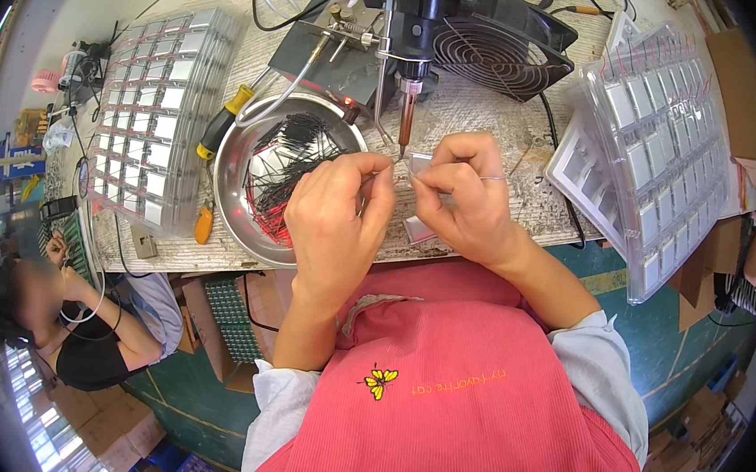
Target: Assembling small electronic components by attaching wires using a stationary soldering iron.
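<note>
Seemingly soldering of a fine lead to a small pale plate (420,162). Best to grip the plate by its edges, level and steady; bring only the bare end to the hot tip (405,132); touch briefly, then hold motionless until set. Keep skin well off the metal. Brace wrists if possible, to spare thin leads a tug.

Nearest: both hands, close to each other above the bench (528,159), fingertips slightly apart. Right hand (467,194): nearly closed, thumb and forefinger clamped on the plate, ring on 1 finger. Plate between the 2 hands, just beside the tip. Left hand (334,223): thumb and forefinger drawn together, other fingers curled. Cannot tell of any wire in that pinch; too fine to make out.

Below the right hand, near the bench edge: another pale piece (417,230), flat.

Just left of the left hand, partly behind it: steel bowl (220,186) with black and red wires (314,145) in a loose tangle. Farther left: screwdriver (223,124), then a tray stack (191,175). Well to the right of the right hand: tilted trays (626,226).

Beyond both hands: upright iron (414,32); to its right, dark fan (492,57).
</note>
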Demonstrator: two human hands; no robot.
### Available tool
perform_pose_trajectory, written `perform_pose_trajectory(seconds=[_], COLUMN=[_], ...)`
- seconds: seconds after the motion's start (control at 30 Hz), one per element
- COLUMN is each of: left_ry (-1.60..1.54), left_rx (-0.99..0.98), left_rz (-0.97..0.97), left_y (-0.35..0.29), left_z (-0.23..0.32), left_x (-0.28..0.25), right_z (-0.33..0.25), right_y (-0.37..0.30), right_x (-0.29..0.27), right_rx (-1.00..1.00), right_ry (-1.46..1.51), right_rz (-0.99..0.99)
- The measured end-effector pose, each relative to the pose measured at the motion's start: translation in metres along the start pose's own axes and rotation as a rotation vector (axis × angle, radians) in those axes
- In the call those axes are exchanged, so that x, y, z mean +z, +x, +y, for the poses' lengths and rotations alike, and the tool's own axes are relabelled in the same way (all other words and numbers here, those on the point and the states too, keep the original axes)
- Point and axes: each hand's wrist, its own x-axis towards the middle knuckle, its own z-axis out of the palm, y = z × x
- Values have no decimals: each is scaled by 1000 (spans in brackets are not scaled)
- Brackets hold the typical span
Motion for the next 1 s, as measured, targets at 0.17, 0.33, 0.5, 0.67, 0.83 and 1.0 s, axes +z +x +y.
perform_pose_trajectory(seconds=[0.17,0.33,0.5,0.67,0.83,1.0], left_ry=[14,34,35,29,23,-71], left_rx=[-14,-18,-17,-18,-51,-259], left_rz=[-26,0,-9,-35,-4,30], left_y=[0,-1,-2,-1,-2,-9], left_z=[1,1,-1,-1,0,-6], left_x=[0,1,1,-3,0,-7], right_z=[0,0,-1,-1,1,-10], right_y=[-1,-2,-3,-1,-3,-9], right_x=[-1,0,0,-1,-4,-16], right_rx=[1,-7,4,8,-11,112], right_ry=[-12,-13,-23,-5,-15,-33], right_rz=[-16,-17,-22,-38,-41,-69])
